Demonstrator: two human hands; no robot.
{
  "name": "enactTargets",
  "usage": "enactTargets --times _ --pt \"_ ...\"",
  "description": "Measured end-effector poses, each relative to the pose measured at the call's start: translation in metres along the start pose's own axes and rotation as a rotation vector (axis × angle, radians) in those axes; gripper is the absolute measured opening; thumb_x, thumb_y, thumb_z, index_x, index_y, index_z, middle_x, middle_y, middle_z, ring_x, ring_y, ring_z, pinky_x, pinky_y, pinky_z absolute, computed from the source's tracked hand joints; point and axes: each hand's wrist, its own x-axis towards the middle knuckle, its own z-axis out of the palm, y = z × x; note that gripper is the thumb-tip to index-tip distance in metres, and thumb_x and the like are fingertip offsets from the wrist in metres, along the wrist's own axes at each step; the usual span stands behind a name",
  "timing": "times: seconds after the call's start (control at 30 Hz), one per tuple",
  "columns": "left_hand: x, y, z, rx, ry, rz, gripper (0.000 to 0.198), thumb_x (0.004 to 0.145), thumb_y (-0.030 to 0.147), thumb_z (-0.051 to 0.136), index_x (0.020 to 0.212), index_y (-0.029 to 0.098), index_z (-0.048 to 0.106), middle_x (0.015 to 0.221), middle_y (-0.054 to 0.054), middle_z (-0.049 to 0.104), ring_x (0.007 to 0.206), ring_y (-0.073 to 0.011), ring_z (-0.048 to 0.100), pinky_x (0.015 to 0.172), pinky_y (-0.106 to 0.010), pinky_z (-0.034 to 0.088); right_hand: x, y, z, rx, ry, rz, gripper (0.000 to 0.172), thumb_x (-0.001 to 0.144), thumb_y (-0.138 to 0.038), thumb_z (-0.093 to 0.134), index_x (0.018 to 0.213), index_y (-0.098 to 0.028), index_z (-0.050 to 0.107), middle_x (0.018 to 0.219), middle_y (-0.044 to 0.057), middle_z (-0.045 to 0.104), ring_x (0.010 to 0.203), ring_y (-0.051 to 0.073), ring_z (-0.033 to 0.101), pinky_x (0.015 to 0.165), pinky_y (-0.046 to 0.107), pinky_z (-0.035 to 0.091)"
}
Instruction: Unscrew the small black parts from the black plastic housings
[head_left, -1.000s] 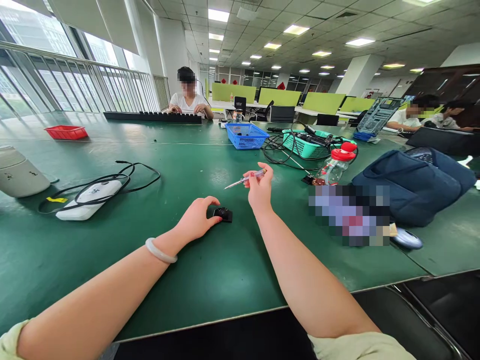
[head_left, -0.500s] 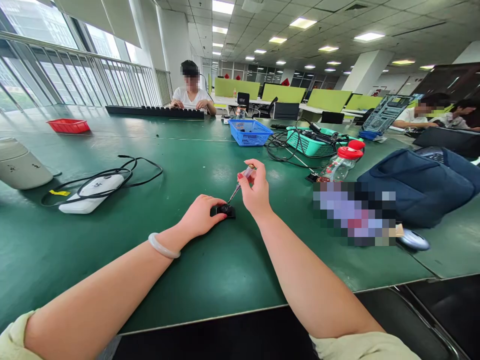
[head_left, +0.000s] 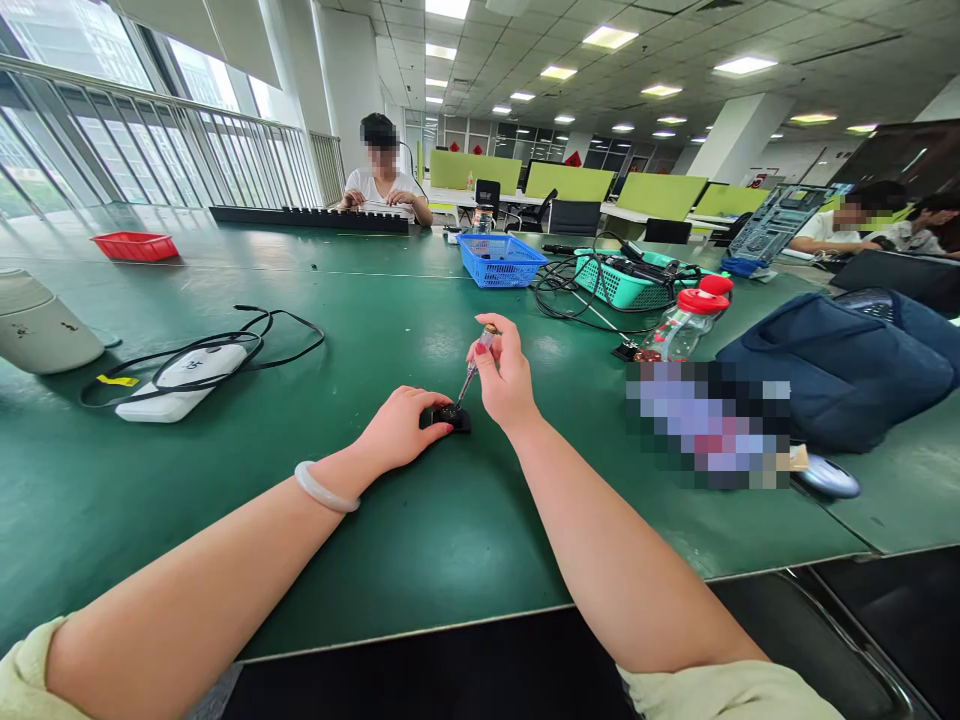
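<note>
On the green table (head_left: 420, 570) lies a small black part (head_left: 459, 420), partly covered by fingers. My left hand (head_left: 399, 428) grips it between thumb and fingers and presses it to the tabletop. My right hand (head_left: 507, 375) is closed around the clear handle of a screwdriver (head_left: 468, 380). Its thin metal shaft slants down to the left, and the tip meets the top of the black part. Whether the tip sits in a screw is too small to tell.
To the left are a white power bank (head_left: 184, 382) with a black cable and a pale bottle (head_left: 41, 325). Ahead stand red (head_left: 135, 246), blue (head_left: 501, 262) and green (head_left: 626, 285) baskets. A jar (head_left: 679, 325) and navy bag (head_left: 840, 370) sit right. A person (head_left: 382, 185) sits opposite.
The top of the screwdriver's handle has tipped slightly left, and my right fingers have shifted around it. My left hand stays on the black part. The whole view has shifted a little.
</note>
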Motion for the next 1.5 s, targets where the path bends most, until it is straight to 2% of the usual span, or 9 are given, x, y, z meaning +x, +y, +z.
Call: enactTargets --times 0.23,0.53,0.7,0.8,0.9,1.03,1.13,1.33,1.5 --pt "0.0 0.001 0.0 -0.001 -0.007 -0.009 0.04 0.083 0.04 0.066 0.119 0.024 0.07 0.115 -0.006 0.073 0.115 -0.0291 0.06 0.107 -0.046 0.048 -0.001 -0.002 0.001 -0.014 0.006 0.009 0.031 0.096 -0.032 0.049 0.127 -0.031 0.051 0.09 0.0 0.067 0.074 0.017 0.064 0.079 0.039 0.054" --pt "0.001 0.0 0.0 -0.008 -0.022 -0.006 0.038 0.083 0.041 0.064 0.118 0.024 0.07 0.118 -0.006 0.073 0.115 -0.0292 0.06 0.107 -0.047 0.048 0.011 0.018 -0.006 0.098 0.22 0.291 0.029 0.088 -0.031 0.058 0.116 -0.028 0.055 0.07 -0.006 0.061 0.065 0.015 0.064 0.07 0.032 0.053" --pt "0.001 0.0 -0.001 -0.003 -0.024 0.0 0.038 0.084 0.04 0.064 0.118 0.024 0.07 0.118 -0.006 0.073 0.114 -0.0291 0.06 0.106 -0.047 0.048 0.013 0.025 -0.011 0.009 0.312 0.53 0.028 0.084 -0.035 0.061 0.111 -0.026 0.056 0.062 -0.008 0.06 0.057 0.014 0.062 0.065 0.03 0.049" --pt "0.001 0.0 -0.001 0.0 -0.022 0.001 0.038 0.084 0.04 0.064 0.118 0.024 0.07 0.117 -0.006 0.073 0.113 -0.029 0.061 0.105 -0.047 0.049 0.013 0.03 -0.014 -0.049 0.317 0.603 0.033 0.08 -0.042 0.067 0.107 -0.026 0.057 0.06 -0.008 0.06 0.058 0.016 0.062 0.062 0.03 0.046" --pt "0.0 0.001 -0.002 0.002 -0.021 -0.005 0.038 0.084 0.041 0.064 0.117 0.025 0.071 0.118 -0.005 0.073 0.114 -0.0292 0.061 0.106 -0.047 0.048 0.012 0.031 -0.013 -0.03 0.304 0.577 0.03 0.082 -0.039 0.065 0.108 -0.026 0.058 0.062 -0.008 0.061 0.062 0.016 0.063 0.064 0.031 0.047" --pt "0.0 0.0 -0.002 0.002 -0.022 -0.007 0.039 0.084 0.042 0.064 0.118 0.023 0.071 0.118 -0.006 0.073 0.115 -0.0299 0.061 0.105 -0.047 0.049 0.01 0.027 -0.008 0.01 0.204 0.422 0.03 0.085 -0.028 0.057 0.114 -0.026 0.058 0.069 -0.005 0.065 0.072 0.017 0.068 0.075 0.034 0.049" --pt "0.0 0.0 -0.002 -0.002 -0.014 -0.005 0.038 0.083 0.041 0.064 0.117 0.024 0.071 0.117 -0.006 0.073 0.114 -0.0296 0.061 0.104 -0.046 0.05 0.009 0.026 -0.006 0.0 0.174 0.371 0.032 0.085 -0.028 0.056 0.117 -0.027 0.059 0.069 -0.005 0.066 0.074 0.017 0.068 0.077 0.035 0.049" --pt "0.0 0.002 -0.002 -0.005 -0.014 -0.019 0.039 0.083 0.042 0.064 0.116 0.024 0.071 0.116 -0.007 0.073 0.115 -0.0299 0.061 0.105 -0.046 0.05 0.009 0.033 -0.01 -0.021 0.224 0.535 0.039 0.078 -0.045 0.068 0.11 -0.025 0.059 0.06 -0.009 0.058 0.064 0.016 0.063 0.068 0.032 0.047" --pt "0.0 0.002 -0.003 -0.01 -0.034 -0.033 0.04 0.084 0.041 0.063 0.119 0.024 0.07 0.119 -0.006 0.072 0.117 -0.0301 0.059 0.107 -0.047 0.048 0.01 0.035 -0.01 0.055 0.298 0.593 0.039 0.079 -0.039 0.068 0.112 -0.025 0.056 0.065 -0.007 0.062 0.068 0.017 0.066 0.067 0.03 0.047"
